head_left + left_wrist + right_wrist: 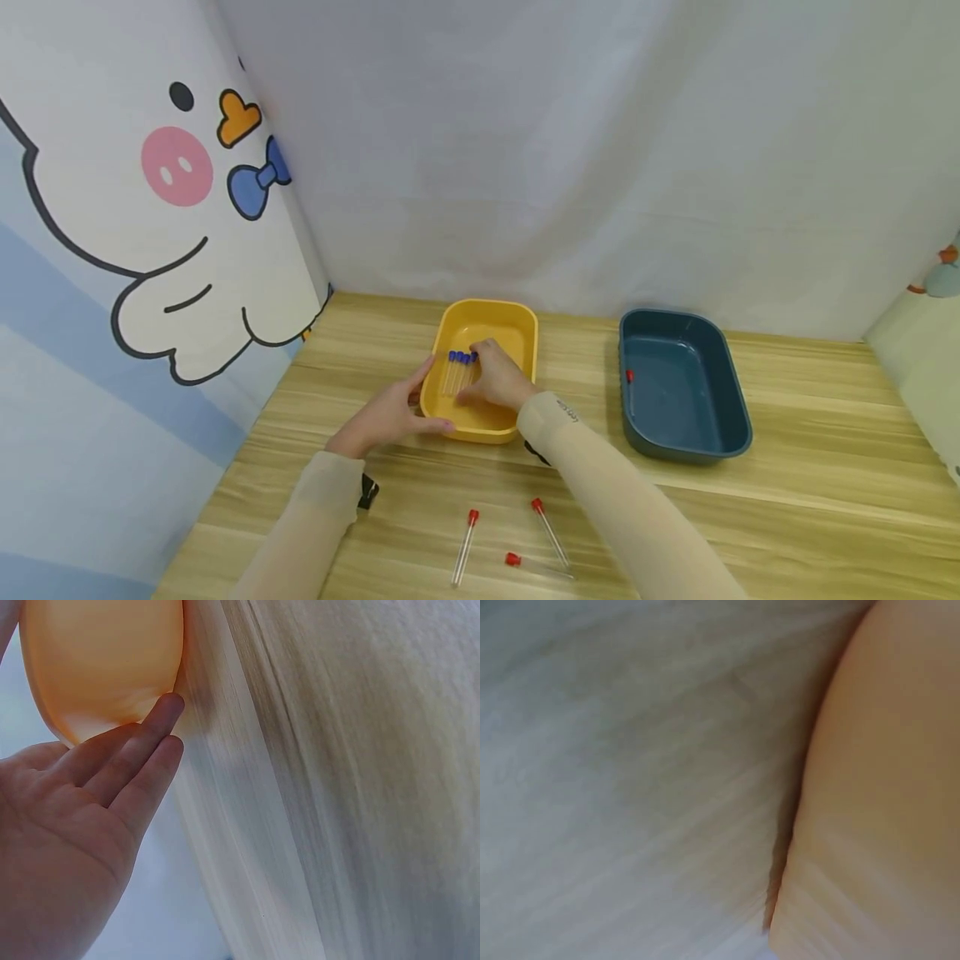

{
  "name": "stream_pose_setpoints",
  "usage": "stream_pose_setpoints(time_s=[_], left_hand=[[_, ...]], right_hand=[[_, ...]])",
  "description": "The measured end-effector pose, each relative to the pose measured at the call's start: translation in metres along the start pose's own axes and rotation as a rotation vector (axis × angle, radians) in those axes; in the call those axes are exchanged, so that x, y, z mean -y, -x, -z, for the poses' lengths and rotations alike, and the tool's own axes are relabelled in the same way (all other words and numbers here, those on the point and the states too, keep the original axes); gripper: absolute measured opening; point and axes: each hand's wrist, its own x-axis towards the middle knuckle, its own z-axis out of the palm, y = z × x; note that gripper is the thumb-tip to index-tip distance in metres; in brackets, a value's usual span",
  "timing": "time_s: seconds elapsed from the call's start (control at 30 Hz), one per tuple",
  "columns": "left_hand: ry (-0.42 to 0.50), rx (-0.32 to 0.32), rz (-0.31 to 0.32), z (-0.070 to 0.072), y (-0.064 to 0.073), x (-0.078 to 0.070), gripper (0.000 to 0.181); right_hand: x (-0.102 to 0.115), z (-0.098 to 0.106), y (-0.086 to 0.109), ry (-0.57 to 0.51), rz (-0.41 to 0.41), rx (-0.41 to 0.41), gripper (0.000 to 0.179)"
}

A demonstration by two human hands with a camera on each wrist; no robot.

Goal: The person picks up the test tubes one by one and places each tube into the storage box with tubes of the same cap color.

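A yellow bin [480, 436] stands in front of me with several blue-capped test tubes [459, 358] lying side by side in it. Reaching inside, my right hand [498, 380] has its fingers curled at the cap of the rightmost tube, with the thumb lower down by the tubes; the hand partly covers that tube. My left hand [390, 414] rests against the bin's outer left side, thumb at the front corner. In the left wrist view its fingers [142, 761] lie straight along the bin wall [105, 667]. The right wrist view shows only a blurred bin wall [885, 810] and tabletop.
To the right stands a dark blue bin [687, 454], with one red-capped test tube [630, 387] along its left side. Nearer me on the wooden table lie three red-capped test tubes [466, 546], between my forearms. A white curtain [562, 167] hangs behind the table.
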Motion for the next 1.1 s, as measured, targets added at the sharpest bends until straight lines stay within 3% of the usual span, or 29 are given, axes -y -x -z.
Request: stream_pose_setpoints(time_s=[0.67,0.93,1.1], left_hand=[[0.010,0.008,-0.014,-0.0004,-0.0014,-0.0013,0.119],[0.001,0.004,0.003,-0.0014,-0.0011,-0.0008,0.118],[0.013,0.008,0.003,-0.0012,-0.0008,0.0013,0.117]], right_hand=[[0.0008,-0.0002,0.0013,0.051,-0.011,-0.003,0.100],[0.0014,0.0017,0.0026,-0.010,-0.026,-0.007,0.101],[0.0053,0.0087,0.0036,-0.024,0.008,-0.029,0.098]])
